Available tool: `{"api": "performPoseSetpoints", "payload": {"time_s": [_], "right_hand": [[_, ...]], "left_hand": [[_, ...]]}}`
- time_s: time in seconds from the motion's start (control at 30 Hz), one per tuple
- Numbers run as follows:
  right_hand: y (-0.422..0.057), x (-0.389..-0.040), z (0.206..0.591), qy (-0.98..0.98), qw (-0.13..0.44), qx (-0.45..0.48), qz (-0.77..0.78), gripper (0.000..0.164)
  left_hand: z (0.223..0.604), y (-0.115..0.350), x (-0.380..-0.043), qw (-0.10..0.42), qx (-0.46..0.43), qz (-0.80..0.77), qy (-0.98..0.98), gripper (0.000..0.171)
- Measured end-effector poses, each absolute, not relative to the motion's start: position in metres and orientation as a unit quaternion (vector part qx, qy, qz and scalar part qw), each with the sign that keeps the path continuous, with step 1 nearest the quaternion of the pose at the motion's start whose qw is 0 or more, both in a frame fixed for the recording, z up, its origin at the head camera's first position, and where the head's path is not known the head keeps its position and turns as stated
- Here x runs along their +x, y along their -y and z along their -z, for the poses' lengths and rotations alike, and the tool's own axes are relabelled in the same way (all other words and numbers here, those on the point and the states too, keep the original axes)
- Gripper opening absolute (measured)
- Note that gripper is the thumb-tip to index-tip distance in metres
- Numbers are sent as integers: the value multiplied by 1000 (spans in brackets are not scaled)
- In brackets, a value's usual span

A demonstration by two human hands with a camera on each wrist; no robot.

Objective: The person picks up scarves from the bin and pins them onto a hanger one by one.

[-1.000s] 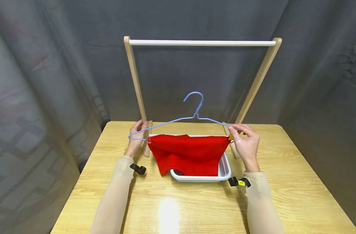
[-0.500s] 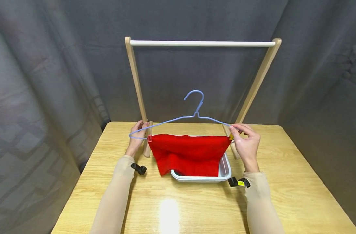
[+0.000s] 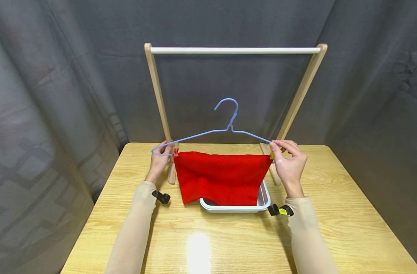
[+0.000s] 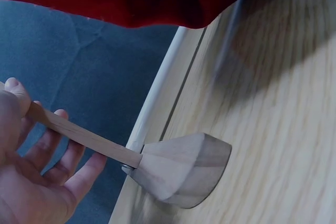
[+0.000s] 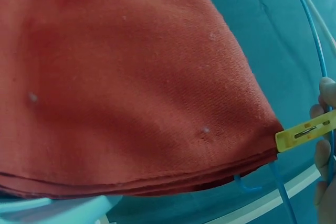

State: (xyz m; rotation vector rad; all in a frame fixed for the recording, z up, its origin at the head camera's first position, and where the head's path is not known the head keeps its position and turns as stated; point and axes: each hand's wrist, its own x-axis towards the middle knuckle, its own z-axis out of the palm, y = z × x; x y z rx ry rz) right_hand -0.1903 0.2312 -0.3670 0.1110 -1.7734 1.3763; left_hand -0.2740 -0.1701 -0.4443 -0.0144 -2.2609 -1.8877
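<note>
In the head view my right hand [image 3: 290, 164] pinches the right end of a light blue wire hanger [image 3: 244, 132]. A red cloth [image 3: 222, 175] hangs along its bottom bar, held by a red clothespin [image 3: 176, 152] at the left corner and a yellow clothespin [image 5: 304, 132] at the right. The hanger's left end passes in front of my left hand [image 3: 159, 161]. That hand grips the left wooden post [image 4: 84, 136] of a garment rack, low down near its foot [image 4: 181, 169], thumb on one side and fingers on the other.
The rack's white rail [image 3: 235, 50] spans two posts high above the hanger. A white plastic basin [image 3: 234, 209] stands on the wooden table [image 3: 242, 243], partly hidden by the cloth. Grey curtains [image 3: 208, 83] surround the table at the back and sides.
My right hand has raised the hanger and cloth slightly, and the hook now sits higher toward the rail. My left hand has stayed on the post.
</note>
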Motion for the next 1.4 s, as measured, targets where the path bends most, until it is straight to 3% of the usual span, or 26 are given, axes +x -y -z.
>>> {"api": "performPoseSetpoints", "payload": {"time_s": [0.27,0.67,1.1,1.4], "right_hand": [[-221,-179,336,699,447,52,-556,8],[-234,-198,338,705,455,40,-542,8],[-233,-190,307,701,480,48,-525,10],[-230,-203,298,713,471,29,-518,11]], "left_hand": [[460,174,-284,90,1,641,763,40],[460,173,-287,101,7,628,771,39],[463,166,-292,92,-4,636,766,35],[466,171,-293,79,5,652,754,43]]}}
